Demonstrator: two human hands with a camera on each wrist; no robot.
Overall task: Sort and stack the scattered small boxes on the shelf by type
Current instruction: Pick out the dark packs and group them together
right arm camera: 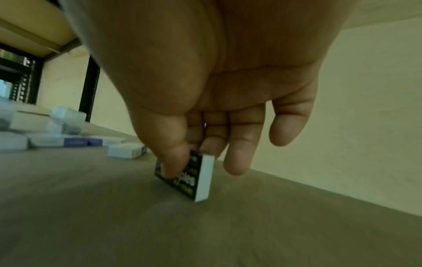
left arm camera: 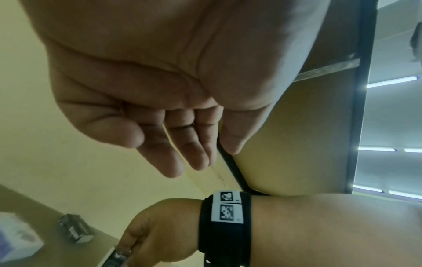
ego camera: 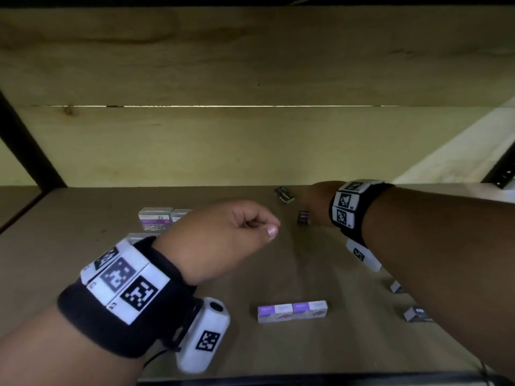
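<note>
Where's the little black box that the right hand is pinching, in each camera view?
Head: black box, right of centre, at the right hand.
Left wrist: bottom edge, left of centre.
Right wrist: centre, standing on edge.
Shared landmark: the right hand pinching it.

Ceiling strip lights (left arm camera: pixel 392 82) glow beyond a black upright post (left arm camera: pixel 363 90).
</note>
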